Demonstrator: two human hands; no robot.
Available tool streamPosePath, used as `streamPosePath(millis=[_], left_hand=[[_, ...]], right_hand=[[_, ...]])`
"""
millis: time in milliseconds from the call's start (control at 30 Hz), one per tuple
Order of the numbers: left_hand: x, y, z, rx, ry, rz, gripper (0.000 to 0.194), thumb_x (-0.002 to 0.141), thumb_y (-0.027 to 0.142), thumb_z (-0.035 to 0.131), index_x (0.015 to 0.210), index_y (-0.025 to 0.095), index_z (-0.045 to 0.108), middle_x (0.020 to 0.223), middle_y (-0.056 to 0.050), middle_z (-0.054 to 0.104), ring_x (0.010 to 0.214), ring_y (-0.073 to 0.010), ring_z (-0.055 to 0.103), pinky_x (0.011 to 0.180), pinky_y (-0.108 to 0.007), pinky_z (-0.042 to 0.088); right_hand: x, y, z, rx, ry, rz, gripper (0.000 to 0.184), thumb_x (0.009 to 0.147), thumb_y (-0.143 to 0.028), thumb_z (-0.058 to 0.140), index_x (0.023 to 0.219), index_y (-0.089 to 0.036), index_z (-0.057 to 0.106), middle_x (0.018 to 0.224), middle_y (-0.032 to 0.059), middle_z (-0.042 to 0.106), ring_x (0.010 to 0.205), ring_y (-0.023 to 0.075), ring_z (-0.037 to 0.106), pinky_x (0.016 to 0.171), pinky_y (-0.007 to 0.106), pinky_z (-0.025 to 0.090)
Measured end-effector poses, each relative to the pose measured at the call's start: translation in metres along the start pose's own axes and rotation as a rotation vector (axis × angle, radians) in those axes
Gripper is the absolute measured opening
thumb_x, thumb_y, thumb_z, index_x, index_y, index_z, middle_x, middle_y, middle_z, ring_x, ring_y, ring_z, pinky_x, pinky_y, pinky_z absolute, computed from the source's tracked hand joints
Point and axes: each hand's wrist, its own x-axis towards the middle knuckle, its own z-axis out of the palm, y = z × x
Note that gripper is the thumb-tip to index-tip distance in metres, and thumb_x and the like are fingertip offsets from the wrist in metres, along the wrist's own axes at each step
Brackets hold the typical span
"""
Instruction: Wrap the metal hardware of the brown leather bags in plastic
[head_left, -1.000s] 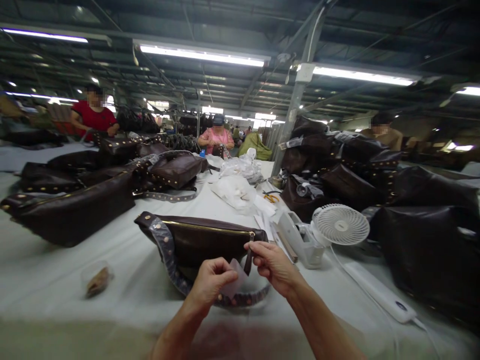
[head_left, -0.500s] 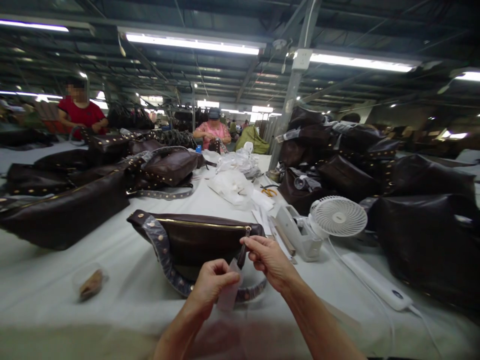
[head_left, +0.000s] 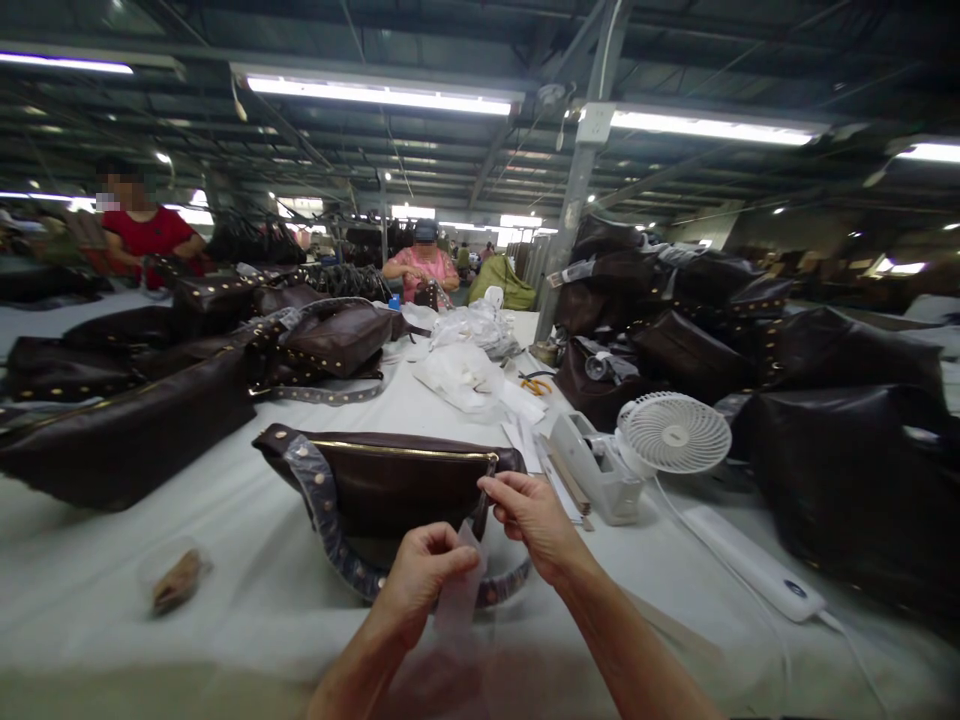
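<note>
A dark brown leather handbag point(head_left: 397, 490) with a gold zipper lies in front of me on the white-covered table. Its studded strap point(head_left: 324, 505), wrapped in clear film, loops toward me. My right hand point(head_left: 529, 515) pinches the leather zipper pull point(head_left: 484, 508) hanging at the zipper's right end. Between the thumb and fingers of my left hand point(head_left: 427, 575) is a translucent plastic sleeve point(head_left: 459, 600), whose upper end meets the lower part of the pull. Whether the pull's tip is inside the sleeve I cannot tell.
Brown bags pile up at left point(head_left: 127, 440) and right point(head_left: 675, 330). A small white fan point(head_left: 675, 435) stands right of the handbag, near a white power bank-like bar point(head_left: 757, 565). Orange-handled scissors point(head_left: 535, 385) and crumpled plastic point(head_left: 461, 370) lie beyond. Two people work across the table.
My left hand's plastic sleeve has come up against the zipper pull and now hangs lower from my fingers. My right hand keeps its pinch. The whole view has shifted slightly.
</note>
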Motion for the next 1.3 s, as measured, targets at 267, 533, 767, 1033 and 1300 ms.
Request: streamPosePath(millis=[267,533,767,1033,1300], left_hand=[[0.003,0.000,0.005,-0.074,0.037,-0.082,0.039,0.045,0.043,0.084,0.055,0.013,0.061,0.052,0.002,0.056,0.047,-0.0087,0.044,0.047,-0.021,0.034],[0.021,0.002,0.019,-0.139,0.052,-0.067,0.045,0.044,0.048,0.086,0.064,0.013,0.065,0.057,0.001,0.058,0.052,-0.0112,0.051,0.053,-0.025,0.044],[0.020,0.016,0.021,-0.224,-0.025,-0.088,0.047,0.041,0.045,0.089,0.055,0.015,0.055,0.050,0.001,0.058,0.048,-0.0115,0.053,0.049,-0.022,0.039],[0.020,0.031,0.016,-0.167,-0.050,-0.132,0.047,0.041,0.044,0.089,0.060,0.014,0.057,0.058,-0.003,0.065,0.054,-0.0156,0.061,0.051,-0.023,0.041],[0.035,0.037,0.030,-0.119,0.050,0.003,0.045,0.048,0.050,0.082,0.065,0.015,0.059,0.054,-0.003,0.064,0.050,-0.0164,0.060,0.050,-0.025,0.044]], right_hand=[[0.006,0.008,-0.005,-0.072,0.002,-0.048,0.036,0.067,-0.049,0.074,0.069,-0.016,0.059,0.048,-0.0067,0.046,0.041,0.0039,0.029,0.041,0.021,0.012],[0.006,0.008,-0.001,-0.106,0.021,-0.052,0.036,0.065,-0.050,0.071,0.066,-0.017,0.057,0.049,-0.0089,0.036,0.044,0.0051,0.027,0.042,0.020,0.017],[0.013,-0.022,-0.035,-0.805,0.256,-0.621,0.030,0.085,-0.044,0.056,0.070,-0.019,0.067,0.070,0.0054,0.065,0.071,0.0199,0.059,0.069,0.032,0.046],[0.043,-0.009,-0.059,-0.813,-0.296,-0.760,0.043,0.087,-0.020,0.055,0.130,-0.025,0.059,0.133,0.0095,0.058,0.122,0.0235,0.055,0.105,0.040,0.042],[0.038,0.003,-0.058,-0.637,-0.233,-0.715,0.038,0.082,-0.020,0.065,0.119,-0.029,0.068,0.130,0.0072,0.061,0.121,0.0256,0.056,0.106,0.041,0.042]])
